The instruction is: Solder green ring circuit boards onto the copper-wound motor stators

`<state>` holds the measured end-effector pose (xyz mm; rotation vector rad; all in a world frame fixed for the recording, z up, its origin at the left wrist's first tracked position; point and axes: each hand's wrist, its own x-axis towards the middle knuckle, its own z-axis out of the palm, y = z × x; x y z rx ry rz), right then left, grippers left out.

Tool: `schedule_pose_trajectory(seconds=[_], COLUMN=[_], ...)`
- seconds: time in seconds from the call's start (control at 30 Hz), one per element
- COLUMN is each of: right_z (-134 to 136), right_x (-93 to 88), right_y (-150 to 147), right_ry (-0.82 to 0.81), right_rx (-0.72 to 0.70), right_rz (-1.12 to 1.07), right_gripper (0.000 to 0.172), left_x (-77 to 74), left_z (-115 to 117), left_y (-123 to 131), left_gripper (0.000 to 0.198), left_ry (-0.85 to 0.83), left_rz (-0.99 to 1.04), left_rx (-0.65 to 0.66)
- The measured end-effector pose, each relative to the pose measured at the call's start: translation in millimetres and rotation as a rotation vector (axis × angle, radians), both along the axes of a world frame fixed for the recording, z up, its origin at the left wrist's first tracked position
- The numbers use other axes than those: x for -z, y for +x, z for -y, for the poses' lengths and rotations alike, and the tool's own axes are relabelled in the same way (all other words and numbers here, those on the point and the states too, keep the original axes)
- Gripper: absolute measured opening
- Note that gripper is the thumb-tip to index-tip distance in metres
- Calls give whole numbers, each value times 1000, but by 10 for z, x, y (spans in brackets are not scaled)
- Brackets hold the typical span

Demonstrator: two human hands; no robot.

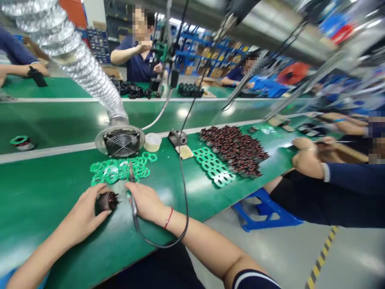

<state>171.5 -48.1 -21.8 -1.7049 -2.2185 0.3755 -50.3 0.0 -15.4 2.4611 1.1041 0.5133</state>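
My left hand (81,212) is closed round a dark cylindrical motor stator (106,201), tilted so its wire ends point right. In my right hand (147,202) is a soldering iron (133,204), its tip pointing up and away from me, apart from the stator. The iron's black cord loops over my right forearm. Just beyond both hands lies a loose pile of green ring-shaped boards (141,170). Farther right, more green rings (212,166) lie in rows beside a large group of stators (234,148) with reddish wire ends.
A fan (122,143) on a silver duct (90,76) stands behind the ring pile. Near it are a tape roll (153,142) and a soldering iron stand (180,142). A hanging black cable (183,172) crosses the bench. Co-workers sit opposite and at right, by a blue stool (261,208).
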Motion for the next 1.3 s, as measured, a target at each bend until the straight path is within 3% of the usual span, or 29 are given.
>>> schedule_pose_trajectory(seconds=[0.1,0.17,0.27,0.43,0.63,0.83,1.3], right_z=[40,64,141,388,563,564,560], right_x=[0,8,1,-18,94,72,61], right_y=[-18,50,193,317,374,384,374], right_ry=[-36,23,115,297,263,179,229], right_rx=[14,76,36,103,200,203,140], right_rz=[-117,-214,-303,-458,-655,-647,-621], right_gripper=[45,40,37,21,12,10,10], left_x=[-68,-104,-115,-88,-57,-46,-47], left_z=[72,84,78,103,91,69,37], left_y=[9,47,94,118,200,205,176], left_gripper=[49,40,40,44,41,42,42], left_ry=[44,60,46,-55,-84,-51,64], left_rz=[-72,-115,-135,-30,14,10,-40], left_rx=[116,194,248,213,216,238,308])
